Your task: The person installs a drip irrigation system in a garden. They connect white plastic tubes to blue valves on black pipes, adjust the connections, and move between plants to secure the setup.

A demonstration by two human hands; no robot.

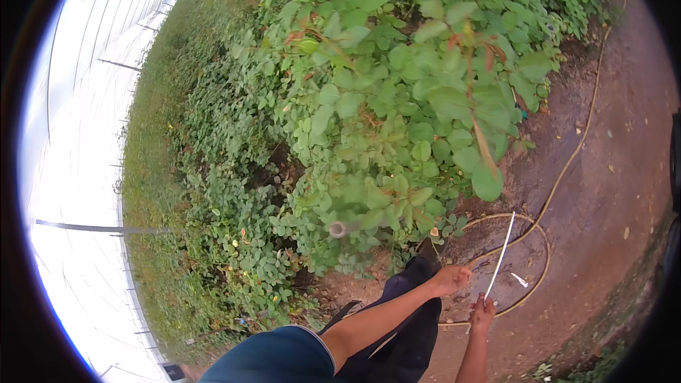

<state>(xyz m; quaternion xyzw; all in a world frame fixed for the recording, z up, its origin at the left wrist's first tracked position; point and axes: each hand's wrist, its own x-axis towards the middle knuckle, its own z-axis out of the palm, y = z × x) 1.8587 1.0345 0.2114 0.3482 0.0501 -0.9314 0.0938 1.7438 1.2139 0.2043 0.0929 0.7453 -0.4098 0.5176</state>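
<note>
My right hand (482,314) is closed around a long, thin white strip (504,250). The strip rises from the fist, slightly bent, and a short tail shows below the fingers. Just to the left, my left hand (452,280) has its fingers curled together; anything in them is too small to make out. Both hands are low in the picture, over brown soil beside leafy green bushes (418,149). Behind the strip, a yellowish hose (548,245) curves in a loop on the ground.
A grey pipe end (337,229) sticks out of the foliage at the middle. On the soil path (624,177) to the right lies a small white scrap (520,280). A leafy shoot (486,181) hangs over the path's edge. White sheeting (78,149) with poles spans the left.
</note>
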